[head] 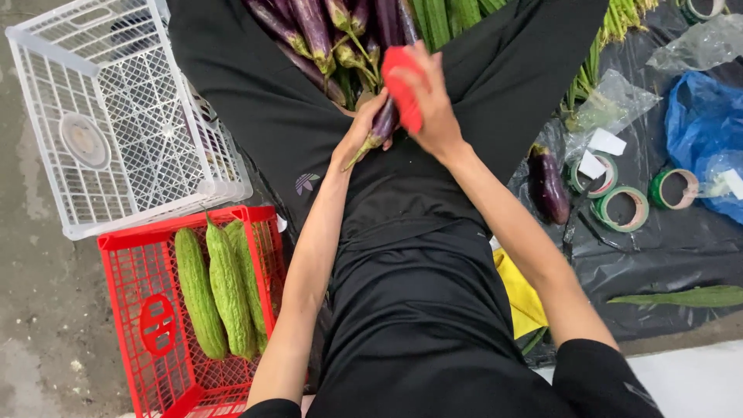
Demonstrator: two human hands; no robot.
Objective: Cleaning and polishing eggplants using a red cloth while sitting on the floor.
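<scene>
My left hand [361, 130] grips a slim purple eggplant [381, 124] by its lower part, its green stem pointing down-left. My right hand [430, 108] holds a red cloth-like piece [402, 85] against that eggplant. Both hands meet between my knees, over my black trousers. Just beyond them lies a pile of several long purple eggplants [313, 31] with green stems. Another, darker eggplant [549, 186] lies alone on black plastic sheeting [642, 263] to the right.
A red crate [147, 325] at lower left holds three bitter gourds [224, 290]. A white crate [108, 116] lies above it. Green tape rolls [621, 207], a blue bag [700, 124], clear bags, a long green vegetable [681, 297] and a yellow cloth [518, 294] sit right.
</scene>
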